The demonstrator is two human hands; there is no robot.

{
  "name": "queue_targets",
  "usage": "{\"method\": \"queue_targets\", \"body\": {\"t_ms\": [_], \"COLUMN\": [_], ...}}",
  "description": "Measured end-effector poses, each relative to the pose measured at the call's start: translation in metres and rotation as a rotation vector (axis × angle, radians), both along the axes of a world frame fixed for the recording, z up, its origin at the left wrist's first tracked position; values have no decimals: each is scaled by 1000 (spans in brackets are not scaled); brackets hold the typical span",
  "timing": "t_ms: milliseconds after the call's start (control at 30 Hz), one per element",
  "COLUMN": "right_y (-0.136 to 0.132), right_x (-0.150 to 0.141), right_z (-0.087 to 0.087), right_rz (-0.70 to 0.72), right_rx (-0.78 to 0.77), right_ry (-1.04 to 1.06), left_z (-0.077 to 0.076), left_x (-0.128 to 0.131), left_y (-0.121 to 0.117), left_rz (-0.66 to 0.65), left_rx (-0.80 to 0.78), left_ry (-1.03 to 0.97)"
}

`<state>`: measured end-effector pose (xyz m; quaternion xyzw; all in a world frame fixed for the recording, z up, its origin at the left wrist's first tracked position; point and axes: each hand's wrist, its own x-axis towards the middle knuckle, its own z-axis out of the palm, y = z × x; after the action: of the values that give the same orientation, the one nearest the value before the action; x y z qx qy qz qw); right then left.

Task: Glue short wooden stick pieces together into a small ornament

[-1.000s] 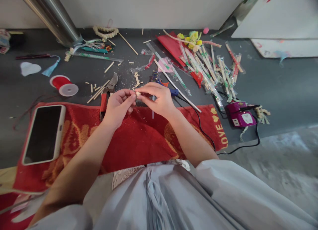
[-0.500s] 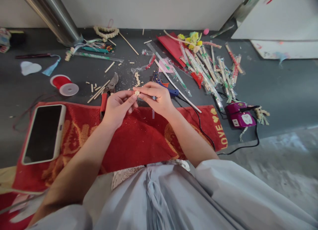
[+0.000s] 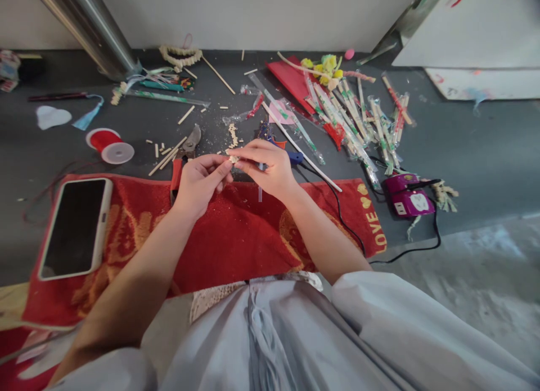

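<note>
Between the fingertips of both hands is a small cluster of cut wooden stick pieces [image 3: 233, 160]. My left hand [image 3: 201, 183] pinches it from the left, thumb and forefinger closed. My right hand [image 3: 269, 169] grips it from the right with thumb and fingers. Both hands hover over the far edge of a red towel [image 3: 228, 233]. Just beyond them lies a short row of cut wooden bits [image 3: 233, 134]. Red-handled pruning shears [image 3: 192, 140] rest left of my left hand. A blue glue gun [image 3: 294, 157] lies partly hidden behind my right hand.
A phone [image 3: 73, 228] lies on the towel's left end, near a spool of red thread [image 3: 110, 145]. Wrapped chopsticks [image 3: 346, 118] are heaped at the back right. A purple power adapter [image 3: 408, 195] with a black cord sits to the right. A metal post [image 3: 93, 31] stands back left.
The small wooden cluster seems slightly turned between the fingertips. Both hands keep nearly the same place, and everything else lies as before.
</note>
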<state>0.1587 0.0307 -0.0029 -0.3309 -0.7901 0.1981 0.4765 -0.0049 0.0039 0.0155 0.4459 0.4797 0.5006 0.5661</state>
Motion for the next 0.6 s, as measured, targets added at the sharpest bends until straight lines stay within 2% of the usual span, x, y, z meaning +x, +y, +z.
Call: {"method": "queue_targets", "body": {"t_ms": [600], "right_y": [-3], "right_x": [-2], "right_z": [5], "right_rz": [-3], "right_rx": [-90], "right_ry": [20], "left_z": [3], "left_x": [2], "left_y": [0], "left_rz": [22], "left_rx": [-62], "left_ry": [43]}}
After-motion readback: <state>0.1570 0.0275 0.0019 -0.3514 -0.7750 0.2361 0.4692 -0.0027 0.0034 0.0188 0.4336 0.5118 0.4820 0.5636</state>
